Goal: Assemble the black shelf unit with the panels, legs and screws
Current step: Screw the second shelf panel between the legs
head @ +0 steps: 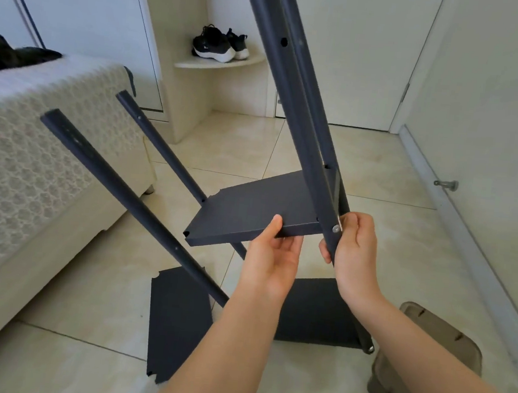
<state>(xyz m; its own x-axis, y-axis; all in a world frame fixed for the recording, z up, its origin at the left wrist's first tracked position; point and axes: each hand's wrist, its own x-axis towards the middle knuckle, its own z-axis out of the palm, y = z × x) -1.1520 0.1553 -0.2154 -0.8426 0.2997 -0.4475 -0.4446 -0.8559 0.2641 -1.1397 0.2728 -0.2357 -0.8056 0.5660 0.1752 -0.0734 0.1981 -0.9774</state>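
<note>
Pale beige floor tiles [256, 139] are carrying one flat black metal panel [177, 324], while a second black panel [250, 208] is hanging tilted above them. The left hand [272, 257] is gripping its front edge, thumb on top and fingers [289, 245] underneath. The right hand [356, 252] is wrapping its fingers around the lower end of a long black metal leg [290, 105], beside a silver screw [336, 228] at the panel's corner.

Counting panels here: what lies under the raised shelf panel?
Another black panel sits low by the tiled floor, a leg crossing above it. The forearms hide its middle.
</note>
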